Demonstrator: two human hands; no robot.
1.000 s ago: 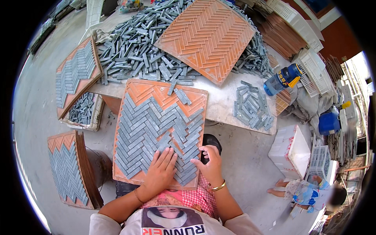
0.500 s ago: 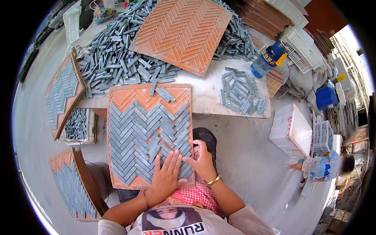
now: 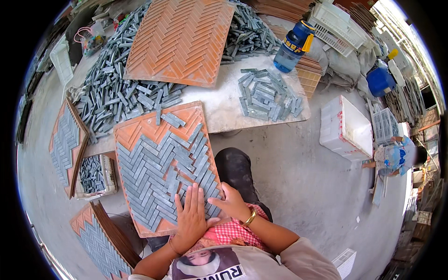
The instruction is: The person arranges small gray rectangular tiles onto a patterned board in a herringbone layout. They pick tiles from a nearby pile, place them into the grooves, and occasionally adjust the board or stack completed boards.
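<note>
Lying flat, fingers straight, the left hand point(image 3: 191, 217) grips nothing, resting on grey strips point(image 3: 149, 172) in the orange tray point(image 3: 125, 132) over the lap point(image 3: 239, 232); the right hand point(image 3: 233, 203) half curls at its edge, grip unclear to me. Looks like straightening; closing gaps calls for gentle nudges.

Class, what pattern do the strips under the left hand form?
The strips form a herringbone; head view.
</note>
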